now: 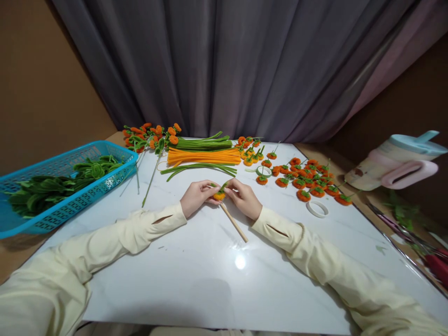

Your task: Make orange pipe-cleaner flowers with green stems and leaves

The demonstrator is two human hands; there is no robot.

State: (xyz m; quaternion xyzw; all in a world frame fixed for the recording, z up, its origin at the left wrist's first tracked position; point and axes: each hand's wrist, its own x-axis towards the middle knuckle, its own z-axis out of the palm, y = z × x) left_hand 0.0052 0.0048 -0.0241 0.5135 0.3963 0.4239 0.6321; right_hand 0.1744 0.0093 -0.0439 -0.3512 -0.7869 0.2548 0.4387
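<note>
Between my two hands, over the middle of the white table (168, 284), is a small yellow-orange pipe-cleaner persimmon (220, 196) with green strips on top. My left hand (199, 197) is closed on its left side, thumb and fingers pinching. From the right, my right hand (244, 199) pinches a green pipe cleaner (224, 185) at the top of the piece. Just below lies a thin wooden stick (235, 225), slanting toward me. Beyond my hands lie loose green pipe cleaners (199, 168), a bundle of orange pipe cleaners (205, 157) and a green bundle (206, 143).
A blue basket (87, 198) of green leaves stands left. Finished orange pieces with stems (150, 135) lie back left. Orange persimmons (308, 175), yellow ones (249, 158) and tape rolls (317, 209) lie right. A lidded cup (395, 158) and scissors (402, 231) sit at the right edge.
</note>
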